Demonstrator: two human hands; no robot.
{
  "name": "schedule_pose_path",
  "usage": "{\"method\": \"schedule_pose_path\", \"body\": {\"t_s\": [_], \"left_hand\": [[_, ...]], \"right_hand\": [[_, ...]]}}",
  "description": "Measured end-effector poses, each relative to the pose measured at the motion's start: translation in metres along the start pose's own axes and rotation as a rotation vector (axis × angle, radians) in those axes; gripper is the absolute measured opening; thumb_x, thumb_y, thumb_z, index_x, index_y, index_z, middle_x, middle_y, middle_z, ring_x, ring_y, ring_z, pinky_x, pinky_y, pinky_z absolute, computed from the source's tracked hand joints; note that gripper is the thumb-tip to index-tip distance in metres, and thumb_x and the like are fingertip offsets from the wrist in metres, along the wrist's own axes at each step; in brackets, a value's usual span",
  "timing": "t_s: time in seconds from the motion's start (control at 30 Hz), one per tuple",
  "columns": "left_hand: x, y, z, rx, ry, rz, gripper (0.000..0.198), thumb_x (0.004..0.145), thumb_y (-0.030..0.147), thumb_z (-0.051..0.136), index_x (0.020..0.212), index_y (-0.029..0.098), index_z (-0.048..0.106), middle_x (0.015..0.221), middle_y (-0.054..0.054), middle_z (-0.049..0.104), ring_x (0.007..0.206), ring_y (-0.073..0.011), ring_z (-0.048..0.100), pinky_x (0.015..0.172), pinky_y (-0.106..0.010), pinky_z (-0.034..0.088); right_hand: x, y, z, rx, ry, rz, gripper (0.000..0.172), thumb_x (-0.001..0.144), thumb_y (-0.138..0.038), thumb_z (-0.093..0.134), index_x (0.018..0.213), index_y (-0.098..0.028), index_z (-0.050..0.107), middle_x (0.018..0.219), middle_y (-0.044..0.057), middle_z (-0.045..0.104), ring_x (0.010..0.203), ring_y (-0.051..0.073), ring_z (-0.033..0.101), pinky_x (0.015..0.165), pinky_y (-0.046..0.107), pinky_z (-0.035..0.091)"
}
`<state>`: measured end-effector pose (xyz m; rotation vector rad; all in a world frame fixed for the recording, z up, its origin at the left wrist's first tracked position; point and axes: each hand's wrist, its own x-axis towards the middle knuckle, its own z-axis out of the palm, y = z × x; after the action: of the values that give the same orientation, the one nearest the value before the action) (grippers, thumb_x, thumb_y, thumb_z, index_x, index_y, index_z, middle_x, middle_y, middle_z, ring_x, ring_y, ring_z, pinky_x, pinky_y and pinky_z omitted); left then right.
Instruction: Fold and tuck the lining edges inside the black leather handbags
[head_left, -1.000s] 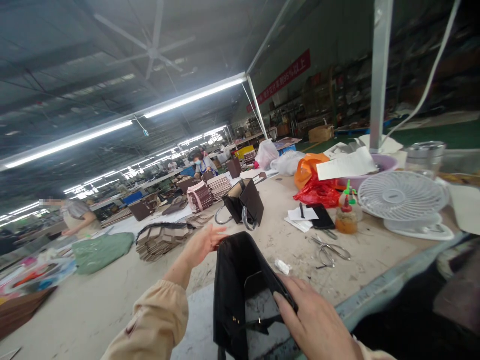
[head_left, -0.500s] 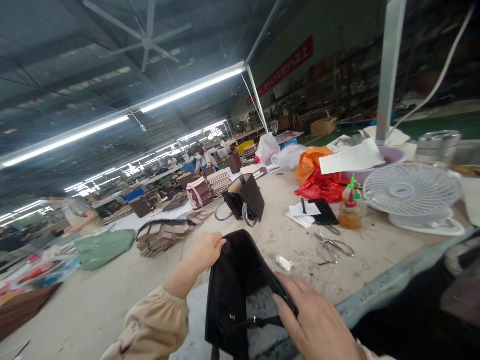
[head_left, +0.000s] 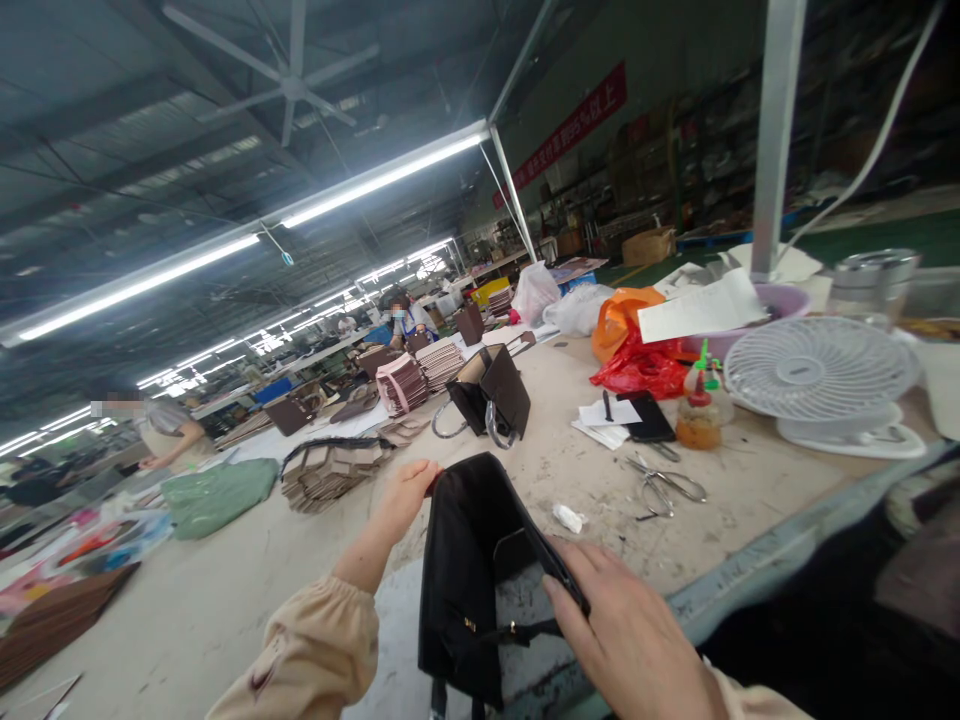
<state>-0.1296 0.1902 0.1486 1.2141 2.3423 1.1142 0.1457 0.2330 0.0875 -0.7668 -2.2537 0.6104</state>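
A black handbag [head_left: 459, 570] with small gold-coloured fittings and a strap is tilted at the near edge of the table, its top gaping towards me. At its far upper corner, my left hand [head_left: 405, 498] is closed on the edge, fingers curled. My right hand [head_left: 626, 625] grips the right side panel, thumb on one face and fingers on the other. Just beyond stands a dark brown handbag [head_left: 504, 392] with wrapped handles. A crumpled white scrap [head_left: 569, 518] lies right of the black bag.
Scissors [head_left: 660, 487], a glue bottle [head_left: 699, 420], a phone-like black slab [head_left: 649, 417] and a white fan [head_left: 821, 370] occupy the right side. Stacked brown pieces [head_left: 334, 472] and a green bag [head_left: 217, 495] lie left. Two people work further back.
The view has shifted slightly. Both hands keep their hold on the black handbag, which sits in nearly the same pose, a touch further right in view.
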Motion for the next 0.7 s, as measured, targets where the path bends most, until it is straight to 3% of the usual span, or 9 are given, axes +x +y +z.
{"method": "schedule_pose_path", "body": {"t_s": [0.13,0.23,0.43,0.6,0.7], "left_hand": [[-0.001,-0.006,-0.005,-0.237,0.068,-0.025,0.035,0.071,0.047,0.061,0.072,0.012,0.065,0.069,-0.004,0.066,0.069,-0.0180,0.061,0.072,-0.030,0.048],[-0.002,-0.009,-0.012,-0.186,0.103,0.000,0.033,0.069,0.045,0.065,0.071,0.012,0.066,0.069,-0.005,0.068,0.072,-0.0200,0.063,0.074,-0.030,0.047],[-0.010,0.003,-0.012,0.285,0.120,0.112,0.028,0.073,0.044,0.062,0.073,0.017,0.069,0.069,-0.002,0.069,0.068,-0.0187,0.061,0.065,-0.026,0.042],[-0.014,0.014,-0.004,0.781,0.150,0.232,0.024,0.082,0.036,0.053,0.073,0.019,0.067,0.079,-0.006,0.070,0.076,-0.0198,0.062,0.069,-0.027,0.039],[-0.013,0.014,-0.003,0.950,0.125,0.308,0.029,0.088,0.033,0.043,0.077,0.018,0.065,0.084,-0.010,0.068,0.081,-0.0217,0.061,0.071,-0.029,0.038]], "right_hand": [[-0.001,-0.001,0.000,0.011,0.032,0.006,0.033,0.090,-0.029,0.040,0.116,-0.024,0.060,0.098,0.006,0.067,0.094,0.020,0.063,0.085,0.032,0.051],[-0.001,-0.001,0.002,0.006,0.016,0.008,0.033,0.090,-0.028,0.041,0.117,-0.023,0.060,0.101,0.007,0.067,0.095,0.021,0.063,0.084,0.033,0.051],[-0.002,0.000,0.005,-0.009,-0.005,0.022,0.033,0.089,-0.027,0.042,0.117,-0.021,0.059,0.102,0.008,0.066,0.096,0.021,0.062,0.086,0.035,0.050],[-0.002,0.000,0.004,-0.007,0.021,-0.008,0.033,0.089,-0.028,0.042,0.117,-0.023,0.060,0.099,0.007,0.067,0.095,0.020,0.063,0.084,0.031,0.051],[-0.002,-0.002,0.004,-0.015,0.026,-0.005,0.033,0.090,-0.028,0.042,0.116,-0.023,0.060,0.097,0.007,0.067,0.095,0.020,0.062,0.085,0.032,0.050]]}}
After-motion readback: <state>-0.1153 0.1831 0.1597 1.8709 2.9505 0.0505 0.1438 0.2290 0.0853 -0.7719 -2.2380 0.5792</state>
